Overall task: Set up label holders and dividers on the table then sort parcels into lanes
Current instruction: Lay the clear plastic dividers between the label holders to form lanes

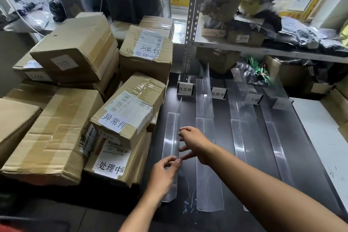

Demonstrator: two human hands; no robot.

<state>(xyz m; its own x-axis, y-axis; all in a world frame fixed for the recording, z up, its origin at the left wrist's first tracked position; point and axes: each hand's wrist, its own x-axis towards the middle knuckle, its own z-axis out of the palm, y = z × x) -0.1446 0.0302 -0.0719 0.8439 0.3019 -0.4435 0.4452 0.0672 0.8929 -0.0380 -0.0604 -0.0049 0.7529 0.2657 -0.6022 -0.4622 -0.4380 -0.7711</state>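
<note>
Several clear acrylic dividers stand lengthwise on the dark table (pixel 222 218). My left hand (pixel 162 173) pinches the upright fin of the leftmost divider (pixel 170 137) near its front end. Farther along the same fin, my right hand (pixel 194 141) touches it with fingers spread. The second divider (pixel 205 111) stands just to the right. Small label holders sit at the far ends of the lanes: one at the left (pixel 185 89), a second (pixel 218 94), a third (pixel 254 99), and a blank one (pixel 281 103). Cardboard parcels (pixel 128 111) with handwritten labels are stacked left of the table.
A metal shelf (pixel 244 48) behind the table holds boxes and grey mailer bags. More cartons (pixel 75 43) pile up at the left and back. A white surface (pixel 323 137) borders the table on the right.
</note>
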